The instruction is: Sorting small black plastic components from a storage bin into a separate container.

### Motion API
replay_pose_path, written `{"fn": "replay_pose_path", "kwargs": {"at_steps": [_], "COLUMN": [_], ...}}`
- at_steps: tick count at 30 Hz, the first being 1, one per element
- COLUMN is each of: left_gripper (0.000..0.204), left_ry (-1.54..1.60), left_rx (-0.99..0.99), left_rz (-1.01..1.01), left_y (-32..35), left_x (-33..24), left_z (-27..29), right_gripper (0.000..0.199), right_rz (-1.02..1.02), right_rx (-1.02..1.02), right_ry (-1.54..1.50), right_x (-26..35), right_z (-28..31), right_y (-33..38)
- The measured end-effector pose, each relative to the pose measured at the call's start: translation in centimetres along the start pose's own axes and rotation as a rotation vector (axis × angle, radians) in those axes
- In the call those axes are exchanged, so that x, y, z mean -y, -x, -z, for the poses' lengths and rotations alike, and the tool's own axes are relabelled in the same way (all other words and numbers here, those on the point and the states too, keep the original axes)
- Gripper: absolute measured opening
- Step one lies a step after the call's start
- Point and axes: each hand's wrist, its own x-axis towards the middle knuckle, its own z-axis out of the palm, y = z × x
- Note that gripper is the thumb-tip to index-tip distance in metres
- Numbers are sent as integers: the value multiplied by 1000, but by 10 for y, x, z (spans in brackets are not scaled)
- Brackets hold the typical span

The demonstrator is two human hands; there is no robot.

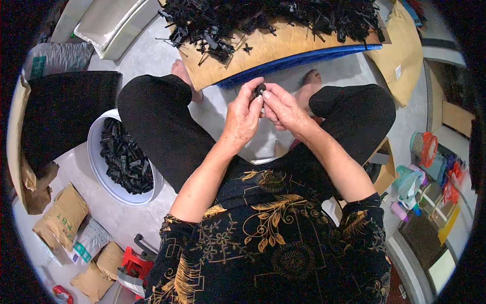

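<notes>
A small black plastic part (pixel 260 89) is pinched between my two hands, held up in front of me between my knees. My left hand (pixel 244 112) grips it with thumb and fingers from the left. From the right, the thumb and fingers of my right hand (pixel 284 107) close on the same part. Most of it is hidden by the fingers, so its exact kind does not show. Just beyond my hands, a wooden board (pixel 283 43) carries a large heap of black plastic parts (pixel 263 15), some with thin rods sticking out.
A white bucket (pixel 94 147) of small black pieces (pixel 124 162) stands by my left knee. Brown packages (pixel 63 215) and a red object (pixel 134 266) lie at lower left. A blue edge (pixel 298 60) runs under the board. Coloured baskets and bags (pixel 412 180) sit at the right.
</notes>
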Motion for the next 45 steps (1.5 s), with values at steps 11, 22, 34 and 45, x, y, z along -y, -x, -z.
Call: {"fn": "replay_pose_path", "kwargs": {"at_steps": [11, 22, 34, 45], "left_gripper": [31, 30, 32, 19], "left_ry": [-31, 51, 597, 577], "left_rx": [-41, -86, 20, -102], "left_rz": [0, 117, 297, 424], "left_y": [-5, -13, -9, -3], "left_x": [-1, 8, 6, 9], "left_z": [-4, -9, 5, 8], "right_gripper": [20, 23, 49, 38], "right_rz": [10, 219, 640, 781], "right_rx": [-12, -61, -408, -304], "right_ry": [-82, 302, 1877, 2141], "right_x": [-6, -23, 78, 82], "right_z": [4, 19, 20, 36], "right_y": [-7, -36, -90, -109]}}
